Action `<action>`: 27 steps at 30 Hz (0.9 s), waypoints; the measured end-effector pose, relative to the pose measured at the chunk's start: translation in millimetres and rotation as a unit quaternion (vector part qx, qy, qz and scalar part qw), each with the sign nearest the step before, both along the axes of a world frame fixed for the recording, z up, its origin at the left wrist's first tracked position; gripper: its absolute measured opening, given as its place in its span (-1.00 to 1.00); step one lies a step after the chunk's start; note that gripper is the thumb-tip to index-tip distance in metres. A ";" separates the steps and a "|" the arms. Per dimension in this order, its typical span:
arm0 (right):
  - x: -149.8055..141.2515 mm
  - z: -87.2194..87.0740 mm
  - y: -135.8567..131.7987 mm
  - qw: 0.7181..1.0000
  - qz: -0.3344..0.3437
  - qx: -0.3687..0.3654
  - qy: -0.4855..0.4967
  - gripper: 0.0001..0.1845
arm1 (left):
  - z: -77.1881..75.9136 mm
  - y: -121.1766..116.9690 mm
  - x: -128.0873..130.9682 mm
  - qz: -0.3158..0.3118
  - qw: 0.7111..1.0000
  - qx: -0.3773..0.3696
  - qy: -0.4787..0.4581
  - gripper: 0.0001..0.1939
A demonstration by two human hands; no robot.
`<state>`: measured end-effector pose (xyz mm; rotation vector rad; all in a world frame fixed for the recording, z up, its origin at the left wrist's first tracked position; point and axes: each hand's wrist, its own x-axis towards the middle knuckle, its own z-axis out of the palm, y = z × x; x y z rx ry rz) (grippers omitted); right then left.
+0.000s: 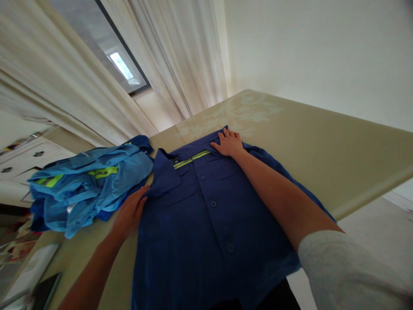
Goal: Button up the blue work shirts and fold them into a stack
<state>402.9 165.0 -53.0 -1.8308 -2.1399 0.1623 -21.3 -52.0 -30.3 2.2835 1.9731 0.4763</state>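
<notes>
In the head view, the navy shirt [190, 224] lay buttons up on the table [322, 142], from the middle of the view down past 6 o'clock. Its long axis, followed by the buttoned front, ran from about 11 to 5 o'clock, the folded top edge at the far end.

The right hand [229, 143], just past 12 o'clock, pressed open and spread on that edge. The left hand [130, 213], toward 8 o'clock, touched the shirt's side with its fingertips; whether it pinched the cloth could not be told.

The shirt was smooth, matte fabric with round buttons, flapped pockets and a yellow-green band with a greyish stripe. At 9 o'clock sat a crumpled pile of blue garments [97, 181], light and dark. The tabletop was cream with a pale floral pattern.

The right forearm covered part of the shirt, whose near end was cut off; the dark print inside the neck was unreadable.
</notes>
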 end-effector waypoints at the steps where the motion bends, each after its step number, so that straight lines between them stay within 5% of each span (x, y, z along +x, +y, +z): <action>1: 0.1 0.0 0.2 1.000 0.001 -0.001 0.000 -0.08 | 2.3 -1.3 -2.2 -0.005 1.000 -0.008 -0.002 -0.43; 8: 0.2 0.3 -1.3 1.000 0.000 0.010 -0.003 -0.11 | -1.7 -5.5 1.4 0.009 1.000 0.005 -0.008 -0.36; 13: 0.5 -0.8 0.2 1.000 -0.002 0.003 -0.002 -0.10 | -10.3 -5.2 7.0 -0.015 0.997 -0.059 0.052 -0.34; 17: 0.9 -0.5 -0.4 1.000 0.000 -0.007 -0.004 -0.09 | -3.3 10.1 27.1 0.019 0.999 0.007 0.050 -0.38; 21: 0.0 1.2 -5.8 0.999 -0.021 0.031 -0.006 -0.11 | 11.7 68.4 61.1 0.012 0.998 0.055 0.001 -0.31; 27: -0.4 2.6 -7.5 0.992 -0.104 0.066 0.020 0.07 | 23.9 177.4 77.7 0.125 0.982 0.128 -0.055 -0.32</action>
